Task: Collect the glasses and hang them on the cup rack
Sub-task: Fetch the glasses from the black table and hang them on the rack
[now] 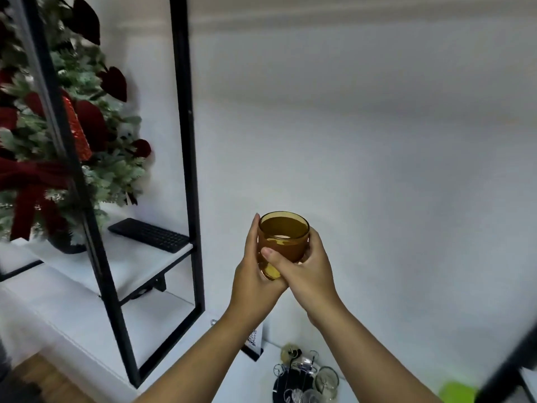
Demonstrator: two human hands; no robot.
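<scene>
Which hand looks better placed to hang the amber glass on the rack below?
Probably the right hand: its thumb wraps the amber glass tumbler, and the wire cup rack sits lower right. The left hand only steadies it.

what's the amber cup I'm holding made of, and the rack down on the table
The amber cup, held in the left hand and right hand, looks like tinted glass: translucent, glossy. The rack seems thin chromed metal wire on a dark base, though blurred.

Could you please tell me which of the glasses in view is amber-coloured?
The amber glass tumbler held up in both hands, left hand and right hand. The glasses at the wire cup rack below, such as the clear glass, are colourless.
</scene>
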